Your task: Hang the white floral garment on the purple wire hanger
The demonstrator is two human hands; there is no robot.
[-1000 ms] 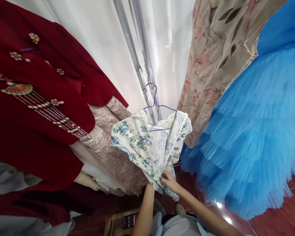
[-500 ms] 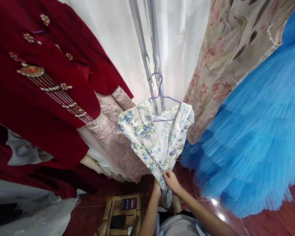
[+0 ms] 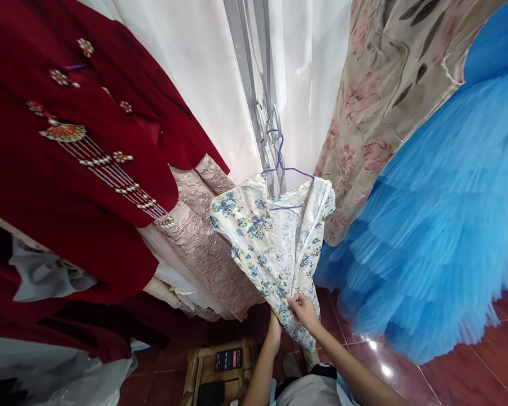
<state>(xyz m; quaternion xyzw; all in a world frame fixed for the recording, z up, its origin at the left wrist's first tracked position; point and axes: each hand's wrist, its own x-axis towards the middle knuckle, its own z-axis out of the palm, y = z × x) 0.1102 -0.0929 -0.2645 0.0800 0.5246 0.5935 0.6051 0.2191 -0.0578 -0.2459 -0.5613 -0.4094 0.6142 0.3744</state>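
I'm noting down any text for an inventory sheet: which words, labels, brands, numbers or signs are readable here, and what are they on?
No text can be read with certainty.
Phone: marks on its lit screen, too small and blurred to read.
Floral garment: flower print only; no label or lettering visible.

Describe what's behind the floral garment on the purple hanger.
Grey metal rails and white curtain show behind the floral garment, above its neckline. It covers any lower stretch of the rails and the fingertips of the left hand; neither can be seen.
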